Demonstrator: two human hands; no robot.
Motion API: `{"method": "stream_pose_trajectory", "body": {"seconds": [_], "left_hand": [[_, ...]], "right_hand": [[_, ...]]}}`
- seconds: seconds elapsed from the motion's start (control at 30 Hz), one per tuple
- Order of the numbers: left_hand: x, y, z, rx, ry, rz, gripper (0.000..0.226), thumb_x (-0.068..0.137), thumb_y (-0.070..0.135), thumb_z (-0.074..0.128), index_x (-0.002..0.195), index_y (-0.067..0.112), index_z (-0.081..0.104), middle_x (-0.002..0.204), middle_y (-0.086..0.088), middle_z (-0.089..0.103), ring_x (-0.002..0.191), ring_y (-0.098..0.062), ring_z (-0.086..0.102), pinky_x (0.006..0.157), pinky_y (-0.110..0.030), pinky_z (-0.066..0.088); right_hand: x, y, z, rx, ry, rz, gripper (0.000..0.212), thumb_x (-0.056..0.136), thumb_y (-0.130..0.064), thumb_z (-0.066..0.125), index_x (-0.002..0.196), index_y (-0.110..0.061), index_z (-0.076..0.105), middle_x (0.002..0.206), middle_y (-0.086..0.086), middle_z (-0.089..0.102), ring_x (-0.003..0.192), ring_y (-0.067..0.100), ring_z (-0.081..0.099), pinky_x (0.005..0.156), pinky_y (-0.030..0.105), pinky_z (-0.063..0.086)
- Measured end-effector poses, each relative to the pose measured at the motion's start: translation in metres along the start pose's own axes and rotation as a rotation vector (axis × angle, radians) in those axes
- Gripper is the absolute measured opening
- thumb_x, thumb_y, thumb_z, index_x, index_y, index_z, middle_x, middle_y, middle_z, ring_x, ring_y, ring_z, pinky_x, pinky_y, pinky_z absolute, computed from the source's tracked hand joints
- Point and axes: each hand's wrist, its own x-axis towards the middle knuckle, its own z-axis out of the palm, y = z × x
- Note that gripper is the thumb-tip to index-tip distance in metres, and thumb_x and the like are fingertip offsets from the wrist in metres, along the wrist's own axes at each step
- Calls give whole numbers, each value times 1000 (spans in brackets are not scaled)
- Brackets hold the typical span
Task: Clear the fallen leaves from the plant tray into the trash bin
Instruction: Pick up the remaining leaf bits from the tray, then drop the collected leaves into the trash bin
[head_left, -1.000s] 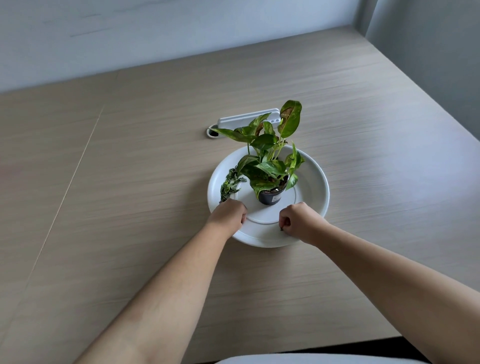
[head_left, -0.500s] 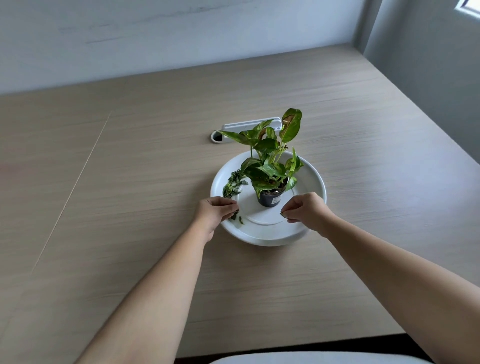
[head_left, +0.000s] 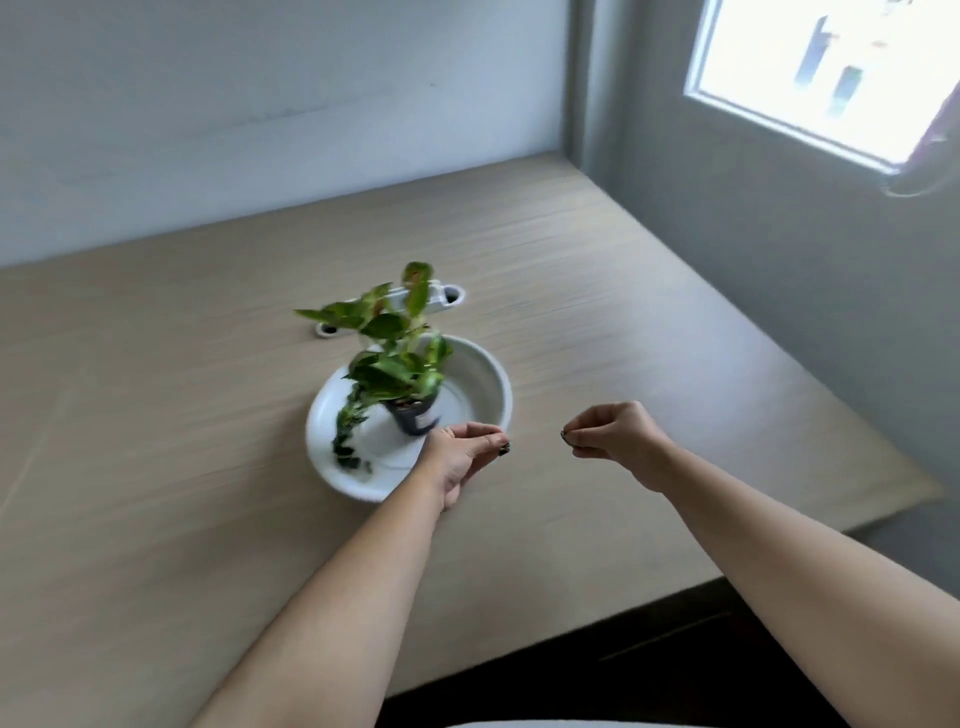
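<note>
A round white plant tray (head_left: 483, 374) sits on the wooden table with a small dark pot of green leafy plant (head_left: 395, 364) in it. A strip of dark fallen leaves (head_left: 348, 436) lies along the tray's left side. My left hand (head_left: 462, 452) hovers over the tray's front right rim, fingertips pinched on a small dark leaf bit (head_left: 504, 448). My right hand (head_left: 613, 436) is raised over the table to the right of the tray, pinching another small leaf bit (head_left: 566, 435). No trash bin is in view.
A white cable grommet strip (head_left: 441, 299) is set in the table (head_left: 182, 415) behind the plant. The table's right edge runs along a grey wall with a bright window (head_left: 831, 78). The dark floor (head_left: 675, 649) shows past the table's front edge.
Both hands have lifted off the tray and swung to the right, each pinching a leaf bit. The view has turned right, so the window now shows.
</note>
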Motion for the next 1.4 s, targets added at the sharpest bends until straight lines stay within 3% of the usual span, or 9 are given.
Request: {"method": "stream_pose_trajectory", "body": {"seconds": [0.33, 0.53, 0.67, 0.8, 0.97, 1.0, 1.13, 1.3, 1.4], "left_hand": [[-74, -117, 331, 339, -575, -87, 11, 78, -10, 65, 76, 1, 65, 56, -1, 70, 54, -6, 68, 60, -12, 56], [-126, -228, 472, 670, -842, -152, 18, 73, -2, 75, 63, 12, 69, 54, 2, 68, 52, -4, 64, 56, -12, 53], [-127, -314, 501, 862, -918, -292, 20, 73, -2, 75, 62, 12, 67, 60, 0, 67, 57, -4, 66, 58, -11, 53], [-101, -381, 502, 957, -784, -425, 21, 77, -7, 70, 62, 6, 62, 71, -5, 65, 66, -9, 64, 57, -10, 54], [-70, -420, 539, 938, -668, -576, 8, 80, -5, 67, 76, 1, 65, 85, -11, 67, 88, -21, 66, 69, -21, 57], [-66, -424, 548, 971, -684, -574, 4, 82, 1, 68, 82, 4, 67, 96, -12, 68, 99, -23, 65, 77, -28, 57], [-47, -435, 566, 1298, -899, -434, 41, 89, 25, 63, 129, 23, 55, 135, -5, 52, 110, -20, 56, 85, -34, 52], [-40, -425, 556, 1493, -985, -216, 45, 89, 31, 61, 132, 23, 51, 142, -6, 49, 123, -24, 52, 95, -31, 45], [-47, -399, 546, 1489, -973, -183, 32, 88, 32, 61, 119, 22, 62, 127, -3, 61, 109, -19, 58, 86, -27, 46]], "right_hand": [[-216, 105, -302, 279, 526, 40, 20, 77, 14, 64, 65, -2, 64, 59, 5, 63, 44, 3, 62, 49, 14, 55], [-330, 208, -393, 344, 841, 224, 20, 75, 12, 67, 64, -5, 65, 63, 7, 63, 55, 10, 61, 50, 13, 56], [-358, 300, -395, 372, 954, 429, 23, 73, 10, 69, 61, -10, 66, 63, 7, 63, 57, 12, 60, 49, 13, 55], [-356, 371, -381, 473, 1069, 606, 22, 71, 7, 70, 59, -11, 67, 67, 9, 66, 59, 12, 62, 51, 15, 56], [-320, 410, -396, 592, 1153, 657, 15, 78, -1, 70, 68, -12, 70, 97, 18, 70, 78, 18, 66, 75, 32, 59], [-314, 412, -402, 592, 1143, 663, 7, 80, -6, 69, 80, -12, 73, 106, 16, 69, 90, 21, 66, 85, 37, 57], [-304, 418, -421, 520, 1021, 796, 42, 87, -20, 60, 129, -15, 55, 132, 7, 55, 121, 25, 52, 99, 40, 48], [-318, 408, -411, 432, 989, 846, 29, 86, -18, 61, 114, -13, 65, 113, 11, 64, 107, 26, 60, 89, 34, 48], [-327, 386, -410, 354, 978, 807, 21, 83, -16, 61, 102, -12, 70, 100, 7, 66, 98, 23, 62, 85, 31, 49]]}}
